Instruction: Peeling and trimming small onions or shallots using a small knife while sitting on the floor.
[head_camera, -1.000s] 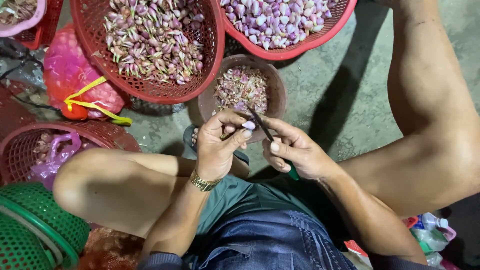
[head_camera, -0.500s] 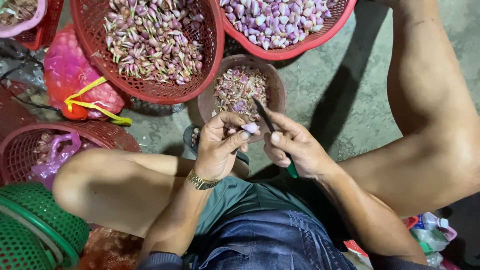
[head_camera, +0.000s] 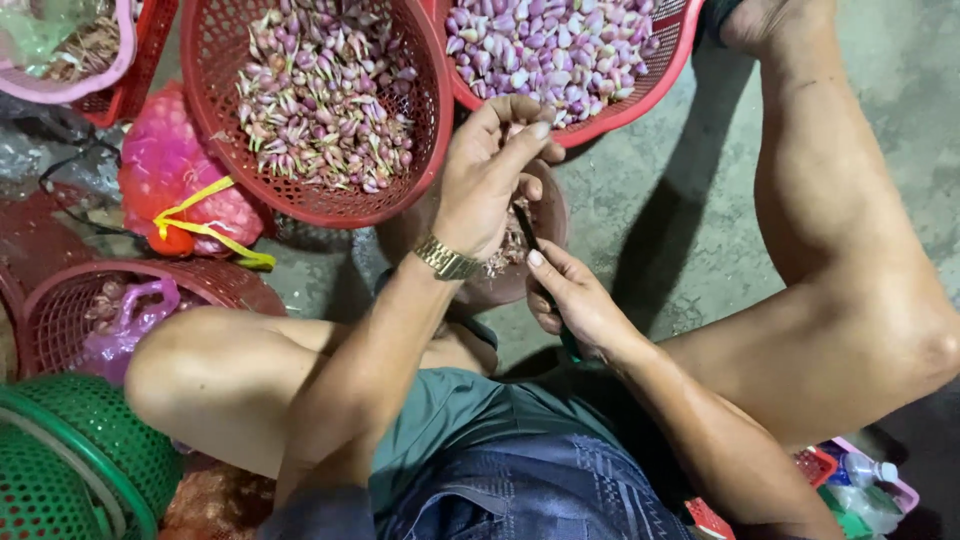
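Left hand (head_camera: 490, 180) now reaching up past the small brown bowl (head_camera: 545, 215), fingers loosely spread near the rim of the peeled-shallot basket (head_camera: 640, 95); no longer pinching a bulb beside the blade, and whether anything is held, cannot tell. Right hand (head_camera: 575, 305) staying below that bowl, gripping the knife (head_camera: 530, 240). Unpeeled-shallot basket (head_camera: 320, 110) sitting left of the bowl.

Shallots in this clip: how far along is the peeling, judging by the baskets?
Done: the upper right red basket holds a heap of peeled shallots. In hand: the left hand reaches forward over the small brown bowl of peelings, near that basket; the right hand holds a knife. Left: the middle red basket is well filled with unpeeled shallots, so much appears to remain.
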